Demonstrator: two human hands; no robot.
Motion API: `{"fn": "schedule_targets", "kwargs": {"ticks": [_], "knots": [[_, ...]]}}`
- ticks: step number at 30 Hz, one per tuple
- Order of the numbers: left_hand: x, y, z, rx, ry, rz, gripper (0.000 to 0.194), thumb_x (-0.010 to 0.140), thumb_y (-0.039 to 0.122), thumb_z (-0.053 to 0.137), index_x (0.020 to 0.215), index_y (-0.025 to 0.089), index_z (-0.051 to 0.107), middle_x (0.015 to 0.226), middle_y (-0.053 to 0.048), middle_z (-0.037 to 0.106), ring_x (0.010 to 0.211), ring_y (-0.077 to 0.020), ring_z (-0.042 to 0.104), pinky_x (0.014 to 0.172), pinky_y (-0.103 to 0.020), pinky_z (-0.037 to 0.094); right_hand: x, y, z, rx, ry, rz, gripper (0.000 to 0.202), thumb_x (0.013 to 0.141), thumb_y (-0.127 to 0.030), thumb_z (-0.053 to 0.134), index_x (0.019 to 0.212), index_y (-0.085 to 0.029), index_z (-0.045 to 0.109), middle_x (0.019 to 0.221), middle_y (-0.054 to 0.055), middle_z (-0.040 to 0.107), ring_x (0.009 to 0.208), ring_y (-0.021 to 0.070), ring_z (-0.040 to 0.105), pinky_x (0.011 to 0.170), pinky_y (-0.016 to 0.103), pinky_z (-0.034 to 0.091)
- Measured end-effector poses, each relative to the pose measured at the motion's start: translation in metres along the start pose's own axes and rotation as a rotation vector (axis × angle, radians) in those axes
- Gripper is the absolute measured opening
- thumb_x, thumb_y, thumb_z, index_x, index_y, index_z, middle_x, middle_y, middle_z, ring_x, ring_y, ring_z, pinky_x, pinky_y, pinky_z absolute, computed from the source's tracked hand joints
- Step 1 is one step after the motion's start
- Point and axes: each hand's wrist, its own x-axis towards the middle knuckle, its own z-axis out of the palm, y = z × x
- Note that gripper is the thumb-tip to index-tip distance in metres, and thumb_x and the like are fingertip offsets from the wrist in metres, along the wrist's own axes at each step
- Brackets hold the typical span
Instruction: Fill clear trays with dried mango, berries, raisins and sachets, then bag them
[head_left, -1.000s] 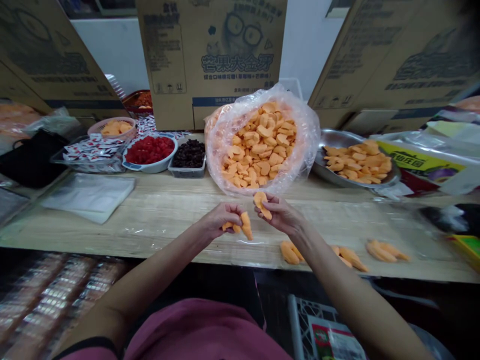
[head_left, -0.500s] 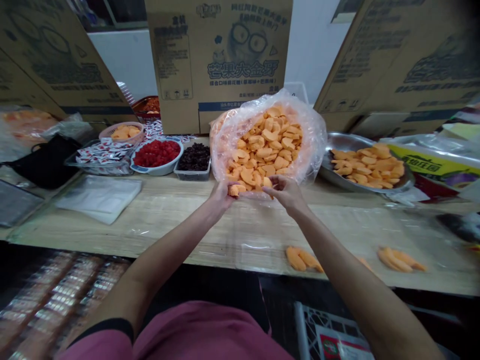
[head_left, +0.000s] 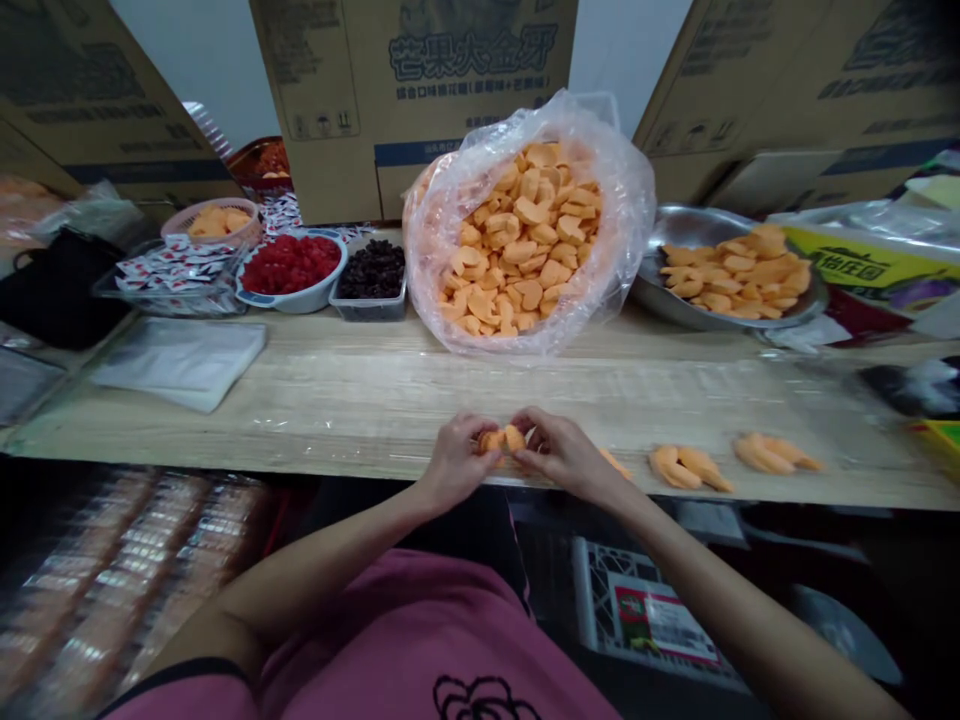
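Observation:
Close to the table's front edge, my left hand (head_left: 456, 462) is closed on an orange marshmallow piece (head_left: 491, 441), gripped between thumb and fingers. My right hand (head_left: 561, 450) pinches another orange marshmallow piece (head_left: 514, 438) right beside it. Fingers cover parts of both pieces, so how many there are is unclear. Beyond my hands stands an open clear plastic bag (head_left: 628, 225) full of the same pieces. To the right of my right hand, small groups of orange marshmallow pieces (head_left: 688, 467) lie along the table edge, one partly hidden by my wrist.
At the back left are a bowl of red pieces (head_left: 291, 268), a tub of dark pieces (head_left: 373, 272) and a tray of small packets (head_left: 176, 270). Clear bags (head_left: 184, 360) lie flat. A metal bowl (head_left: 649, 290) of orange pieces stands right. Cardboard boxes (head_left: 322, 165) line the back.
Both hands have come back from the mouth of the bag to the table's front edge, bringing orange marshmallow pieces with them. The view has tilted down.

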Motion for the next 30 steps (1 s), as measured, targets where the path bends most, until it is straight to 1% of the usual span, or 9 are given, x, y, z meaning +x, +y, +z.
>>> {"fn": "schedule_targets", "kwargs": {"ticks": [5, 9, 13, 16, 19, 21, 23, 26, 30], "knots": [[-0.015, -0.002, 0.000, 0.407, -0.083, 0.350, 0.012, 0.081, 0.011, 0.049, 0.086, 0.015, 0.059, 0.092, -0.008, 0.057, 0.087, -0.0191, 0.052, 0.078, -0.035, 0.048, -0.008, -0.005, 0.013, -0.383, -0.052, -0.075, 0.009, 0.082, -0.009, 0.048, 0.084, -0.017, 0.051, 0.082, 0.004, 0.055, 0.067, 0.0140, 0.051, 0.061, 0.025, 0.037], [-0.010, -0.002, -0.009, 0.568, -0.182, 0.511, 0.011, 0.084, 0.013, 0.048, 0.078, 0.014, 0.058, 0.089, -0.009, 0.057, 0.089, -0.0208, 0.049, 0.081, -0.036, 0.046, -0.005, -0.006, 0.013, -0.454, -0.101, -0.077, 0.013, 0.079, -0.004, 0.048, 0.078, -0.016, 0.053, 0.083, 0.004, 0.053, 0.066, 0.0127, 0.051, 0.060, 0.024, 0.036], [-0.003, -0.007, -0.011, 0.586, -0.378, 0.562, 0.012, 0.084, 0.012, 0.050, 0.075, 0.014, 0.058, 0.083, -0.006, 0.058, 0.081, -0.0172, 0.050, 0.077, -0.030, 0.046, -0.001, -0.003, 0.014, -0.449, -0.097, -0.075, 0.015, 0.083, -0.007, 0.048, 0.072, -0.016, 0.053, 0.077, 0.002, 0.053, 0.060, 0.0106, 0.050, 0.056, 0.023, 0.033], [0.002, -0.008, -0.008, 0.675, -0.415, 0.534, 0.012, 0.082, 0.013, 0.052, 0.073, 0.013, 0.060, 0.081, -0.007, 0.059, 0.079, -0.0183, 0.051, 0.074, -0.031, 0.045, 0.000, -0.003, 0.017, -0.499, -0.086, -0.052, 0.016, 0.082, -0.006, 0.048, 0.071, -0.016, 0.056, 0.074, 0.002, 0.054, 0.058, 0.0109, 0.049, 0.054, 0.023, 0.032], [0.015, -0.003, -0.014, 0.636, -0.446, 0.510, 0.010, 0.080, 0.020, 0.059, 0.071, 0.014, 0.061, 0.077, -0.006, 0.060, 0.075, -0.0172, 0.053, 0.072, -0.030, 0.045, 0.006, -0.004, 0.007, -0.463, -0.141, -0.031, 0.013, 0.081, -0.010, 0.053, 0.072, -0.016, 0.060, 0.071, 0.003, 0.059, 0.058, 0.0120, 0.052, 0.054, 0.023, 0.034], [0.035, 0.002, -0.024, 0.610, -0.401, 0.476, 0.012, 0.080, 0.022, 0.060, 0.071, 0.015, 0.062, 0.075, -0.005, 0.061, 0.074, -0.0167, 0.054, 0.071, -0.030, 0.044, 0.019, -0.004, -0.009, -0.371, -0.123, -0.041, 0.010, 0.082, -0.015, 0.055, 0.075, -0.017, 0.063, 0.070, 0.002, 0.063, 0.059, 0.0129, 0.054, 0.056, 0.023, 0.036], [0.065, 0.007, -0.037, 0.651, -0.275, 0.411, 0.014, 0.082, 0.019, 0.055, 0.069, 0.014, 0.061, 0.076, -0.007, 0.061, 0.076, -0.0179, 0.056, 0.071, -0.030, 0.045, 0.041, -0.001, -0.029, -0.314, -0.001, -0.052, 0.009, 0.082, -0.018, 0.056, 0.079, -0.017, 0.064, 0.072, 0.002, 0.065, 0.062, 0.0137, 0.057, 0.058, 0.022, 0.039], [0.119, 0.012, -0.052, 0.757, -0.078, 0.296, 0.018, 0.083, 0.013, 0.049, 0.071, 0.013, 0.062, 0.082, -0.010, 0.062, 0.086, -0.0211, 0.057, 0.077, -0.032, 0.045, 0.089, 0.003, -0.053, -0.417, 0.184, 0.015, 0.009, 0.082, -0.018, 0.056, 0.082, -0.016, 0.065, 0.078, 0.004, 0.068, 0.068, 0.0148, 0.060, 0.062, 0.022, 0.042], [0.169, 0.015, -0.054, 0.824, 0.040, 0.177, 0.018, 0.079, 0.011, 0.050, 0.091, 0.013, 0.063, 0.102, -0.012, 0.060, 0.093, -0.0219, 0.058, 0.077, -0.031, 0.047, 0.144, 0.011, -0.058, -0.572, 0.231, 0.134, 0.011, 0.082, -0.021, 0.059, 0.085, -0.013, 0.065, 0.083, 0.009, 0.069, 0.077, 0.0195, 0.063, 0.066, 0.025, 0.042]]}}
